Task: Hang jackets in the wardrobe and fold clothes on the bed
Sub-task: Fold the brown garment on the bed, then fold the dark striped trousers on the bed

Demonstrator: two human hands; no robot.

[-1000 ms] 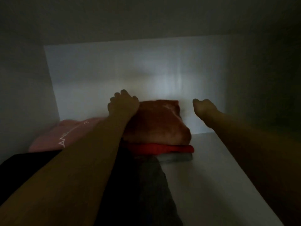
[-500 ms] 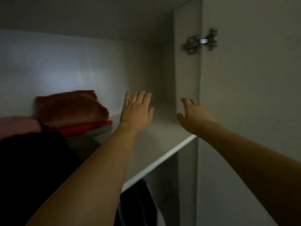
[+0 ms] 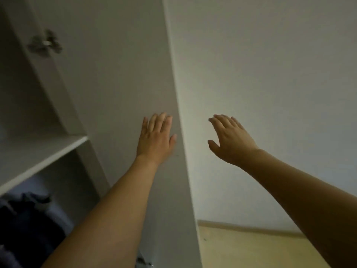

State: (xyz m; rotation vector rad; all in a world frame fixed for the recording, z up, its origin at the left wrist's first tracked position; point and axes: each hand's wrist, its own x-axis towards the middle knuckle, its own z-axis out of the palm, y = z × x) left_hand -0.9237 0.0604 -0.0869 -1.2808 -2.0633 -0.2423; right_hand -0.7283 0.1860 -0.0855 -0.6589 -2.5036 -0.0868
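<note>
Both arms are stretched forward with nothing in either hand. My left hand [image 3: 156,139] has straight fingers and lies in front of the inner face of the open wardrobe door [image 3: 123,78], near its outer edge; whether it touches the door I cannot tell. My right hand [image 3: 229,141] hovers with spread fingers in front of the white wall, past the door's edge. A dark hanging garment [image 3: 29,225] shows below the wardrobe shelf [image 3: 40,157] at the lower left. The folded clothes are out of view.
A metal hinge [image 3: 45,44] sits on the wardrobe side panel at the upper left. A white wall [image 3: 270,84] fills the right, with a baseboard and light wooden floor [image 3: 251,248] at the bottom right.
My view has swung right, away from the shelf with the folded red and pink clothes. Both hands left the shelf and now hang by the open door and the wall.
</note>
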